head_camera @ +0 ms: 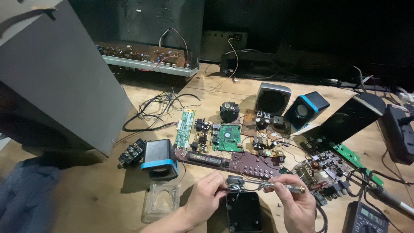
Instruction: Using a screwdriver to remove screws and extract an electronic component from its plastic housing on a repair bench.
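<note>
Screwdriver (276,186) in rt grip (297,206) (pinched).

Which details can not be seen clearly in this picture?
Head view only:
- Screwdriver tip: hidden between left hand and right hand.
- Small round part: too small to identify.
- Multimeter: cut off by the bottom edge.
- Back of the bench: too dark.

Looks like a home electronics repair workshop. Wooden workbench (108,190) strewn with bare circuit boards (226,138) at centre, loose black wires (155,108) left of centre, small dismantled speakers (306,110) toward the upper right. Multimeter (366,218) at the lower right corner, an opened amplifier chassis (146,56) with exposed board at the upper middle, dark clutter along the top edge.
</note>
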